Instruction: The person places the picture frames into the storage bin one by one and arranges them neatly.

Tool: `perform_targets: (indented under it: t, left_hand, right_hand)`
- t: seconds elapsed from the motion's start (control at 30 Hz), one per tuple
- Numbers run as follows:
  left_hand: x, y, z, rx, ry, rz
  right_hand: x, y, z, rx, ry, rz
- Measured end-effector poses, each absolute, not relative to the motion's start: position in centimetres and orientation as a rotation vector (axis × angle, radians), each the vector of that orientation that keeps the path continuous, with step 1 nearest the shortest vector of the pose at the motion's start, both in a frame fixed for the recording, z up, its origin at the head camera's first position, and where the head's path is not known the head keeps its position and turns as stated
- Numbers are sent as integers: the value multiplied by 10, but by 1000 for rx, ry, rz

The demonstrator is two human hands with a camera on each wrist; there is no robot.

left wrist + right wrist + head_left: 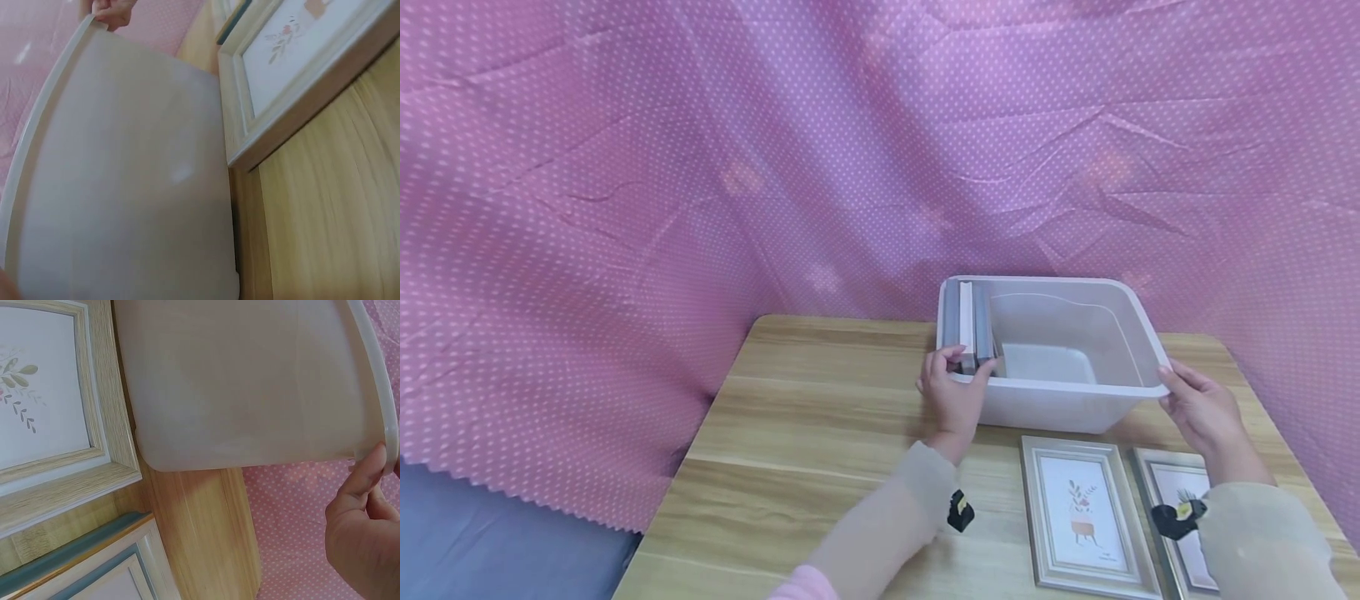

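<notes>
A translucent white plastic bin (1045, 408) stands on the table. My left hand (953, 398) grips its front left corner, thumb and index finger over the rim beside the picture frames (967, 321) that stand on edge inside at the left end. At the front right corner, my right hand (1206, 414) pinches the rim, plainly seen in the right wrist view with the thumb (369, 469) on the bin's outer side. Just a sliver of the left hand enters the left wrist view at the lower left.
A picture frame with a plant print (1078, 512) lies face up in front of the bin. Another frame (1180, 483) lies to its right, partly behind the right forearm. Pink dotted cloth (850, 167) hangs behind the wooden table (805, 417).
</notes>
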State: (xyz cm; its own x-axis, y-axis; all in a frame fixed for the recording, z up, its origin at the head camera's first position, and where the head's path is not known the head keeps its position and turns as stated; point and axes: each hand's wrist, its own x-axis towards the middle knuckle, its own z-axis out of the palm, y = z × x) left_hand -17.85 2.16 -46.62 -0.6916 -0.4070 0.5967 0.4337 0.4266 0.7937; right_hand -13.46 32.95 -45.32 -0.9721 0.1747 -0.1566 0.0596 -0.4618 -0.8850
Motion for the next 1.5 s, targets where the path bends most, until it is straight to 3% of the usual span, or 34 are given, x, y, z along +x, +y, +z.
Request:
perform_targets:
  t: [0.43, 0.8, 1.5]
  left_hand:
    - [-178, -16, -470, -259, -1894, -1610]
    - [-185, -48, -454, -89, -2234, -1931]
    - [-228, -69, -441, -219, -2604, -2220]
  right_hand:
    - [-133, 330, -455, -342, -1606, 2593]
    - [-134, 330, -455, -313, -1566, 2617]
    - [-136, 331, -452, -343, -1651, 2576]
